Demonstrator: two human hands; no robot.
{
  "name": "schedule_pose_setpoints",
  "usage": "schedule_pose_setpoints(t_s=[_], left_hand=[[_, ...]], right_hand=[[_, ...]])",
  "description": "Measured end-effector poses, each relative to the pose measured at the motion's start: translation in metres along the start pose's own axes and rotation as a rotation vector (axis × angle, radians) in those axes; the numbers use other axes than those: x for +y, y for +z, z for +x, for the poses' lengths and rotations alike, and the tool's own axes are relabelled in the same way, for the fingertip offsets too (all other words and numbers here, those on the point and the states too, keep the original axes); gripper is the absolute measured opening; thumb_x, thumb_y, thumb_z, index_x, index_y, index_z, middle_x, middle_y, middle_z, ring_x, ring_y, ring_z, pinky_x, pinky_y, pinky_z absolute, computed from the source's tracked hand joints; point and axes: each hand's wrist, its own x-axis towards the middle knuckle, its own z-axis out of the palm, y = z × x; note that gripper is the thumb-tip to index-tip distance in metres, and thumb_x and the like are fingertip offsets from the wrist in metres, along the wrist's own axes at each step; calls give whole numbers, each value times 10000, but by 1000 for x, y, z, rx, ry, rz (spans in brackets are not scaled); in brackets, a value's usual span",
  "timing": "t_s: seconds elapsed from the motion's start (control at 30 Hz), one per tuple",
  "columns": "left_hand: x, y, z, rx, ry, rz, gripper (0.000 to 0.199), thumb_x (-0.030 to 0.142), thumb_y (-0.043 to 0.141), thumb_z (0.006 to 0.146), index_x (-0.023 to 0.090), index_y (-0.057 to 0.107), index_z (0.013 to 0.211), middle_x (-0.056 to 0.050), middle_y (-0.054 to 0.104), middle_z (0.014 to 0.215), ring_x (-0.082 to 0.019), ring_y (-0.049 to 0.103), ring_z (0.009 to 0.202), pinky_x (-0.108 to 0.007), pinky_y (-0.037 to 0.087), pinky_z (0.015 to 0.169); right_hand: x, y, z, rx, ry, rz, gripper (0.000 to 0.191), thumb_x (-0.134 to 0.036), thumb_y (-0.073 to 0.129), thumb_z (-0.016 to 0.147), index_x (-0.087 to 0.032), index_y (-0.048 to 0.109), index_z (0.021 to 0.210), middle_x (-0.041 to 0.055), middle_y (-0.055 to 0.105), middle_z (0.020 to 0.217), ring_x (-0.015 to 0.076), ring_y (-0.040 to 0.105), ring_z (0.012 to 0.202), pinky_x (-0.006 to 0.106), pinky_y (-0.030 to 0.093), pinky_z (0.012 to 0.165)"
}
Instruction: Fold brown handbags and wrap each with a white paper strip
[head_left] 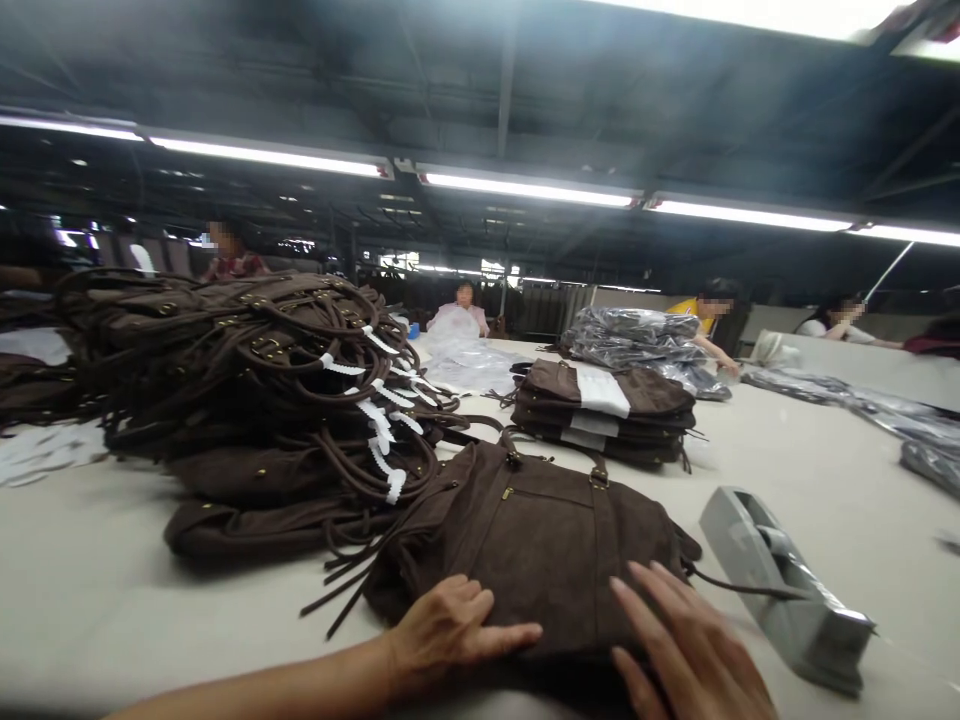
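A dark brown bag [540,540] with two handles, a small zip and buckles lies flat on the white table [67,590] in front of me. On its lower left part rests my left hand [454,630], thumb stretched out to the right and the other fingers loosely bent, gripping nothing. My right hand [682,640] lies over the bag's lower right part with its fingers spread. The bag's near edge is dark and partly hidden by my hands.
Left stands a tall pile of brown bags [247,400] with white tags. Behind the bag are stacked bags with paper bands [600,390] and plastic-wrapped bags [630,335]. A grey tape dispenser [787,590] stands right. Several people are around the tables further back.
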Motion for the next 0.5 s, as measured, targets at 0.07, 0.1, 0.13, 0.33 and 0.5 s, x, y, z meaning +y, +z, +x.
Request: schedule_pose_setpoints(t_s=[0.07,0.1,0.13,0.33,0.5], left_hand=[[1,0,0,28,-21,1,604,212,473,950,362,243,1488,39,434,656,-117,415,557,-259,345,545],[0,0,0,48,-26,-1,583,222,472,954,359,266,1482,39,430,646,-116,409,551,-258,334,538],[-1,-1,0,62,-31,-7,569,224,471,956,359,285,1476,39,426,641,-115,406,548,-257,328,533],[-5,2,-9,73,-93,-54,502,220,446,967,354,365,1444,34,418,662,-105,433,568,-231,367,551],[-2,1,-29,-39,-375,-268,598,385,530,883,307,373,1455,-27,524,801,-166,505,686,-250,443,588]], right_hand=[[-10,15,24,-114,-217,93,473,-331,527,887,-235,513,1350,81,592,1337,283,546,1229,438,428,1000],[-12,25,30,-179,-264,109,464,-366,526,892,-236,531,1337,78,581,1353,286,535,1243,447,427,1007],[-12,36,31,-243,-272,109,466,-405,524,894,-241,545,1330,78,577,1358,294,532,1247,464,425,1010],[28,91,-30,-291,-327,126,600,-547,512,885,-319,426,1433,24,607,1327,229,585,1186,356,458,966],[48,101,-50,-213,-361,124,641,-535,504,902,-269,367,1470,6,581,1358,192,556,1220,289,383,1040]])
